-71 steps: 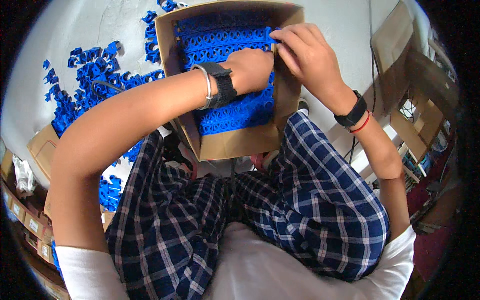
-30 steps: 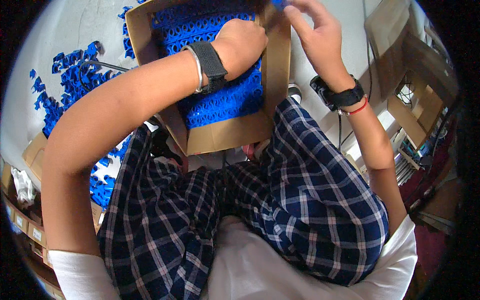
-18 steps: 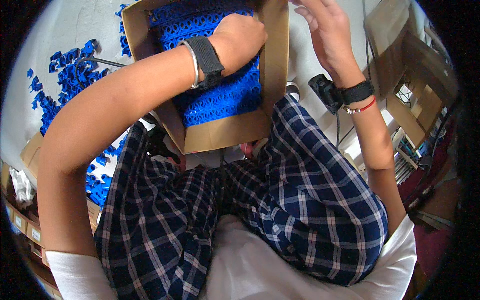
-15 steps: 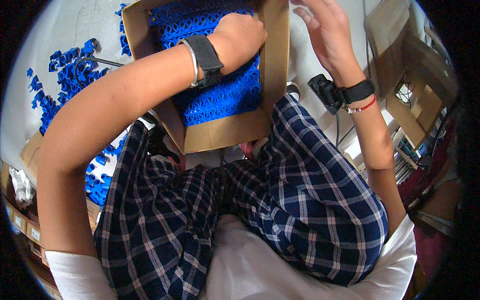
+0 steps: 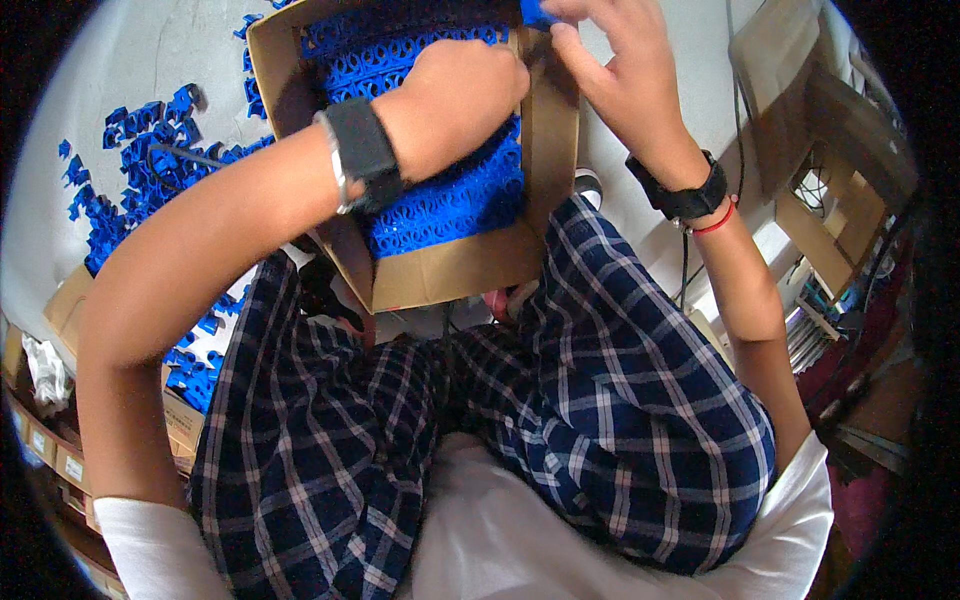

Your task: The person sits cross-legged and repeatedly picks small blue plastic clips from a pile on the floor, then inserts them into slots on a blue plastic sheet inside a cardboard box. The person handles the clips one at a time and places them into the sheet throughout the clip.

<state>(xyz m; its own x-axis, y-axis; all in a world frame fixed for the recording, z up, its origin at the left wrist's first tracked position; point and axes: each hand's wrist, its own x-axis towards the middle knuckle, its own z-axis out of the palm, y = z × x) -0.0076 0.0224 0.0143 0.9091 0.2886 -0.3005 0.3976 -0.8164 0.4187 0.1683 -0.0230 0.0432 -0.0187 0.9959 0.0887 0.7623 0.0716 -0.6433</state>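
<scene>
An open cardboard box [image 5: 455,278] stands between my knees, with neat rows of blue plastic clips [image 5: 445,220] inside. Over the rows, my left hand [image 5: 455,100] is closed with its knuckles up; the fingertips are curled out of sight, so what they hold is hidden. At the top edge of the view, my right hand [image 5: 635,95] is by the box's right wall. Its fingers are closed at the tips on a single blue plastic clip [image 5: 536,13], partly cut off by the picture edge.
Loose blue clips [image 5: 150,150] lie scattered on the pale floor at the left, with more beside my left leg. Cardboard boxes [image 5: 60,455] line the lower left edge. An open carton [image 5: 835,220] stands at the right, near a dark cable [image 5: 738,110].
My right hand has moved left toward the box wall, and a blue clip now shows at its fingertips. My left hand stays over the rows, shifted slightly left and down.
</scene>
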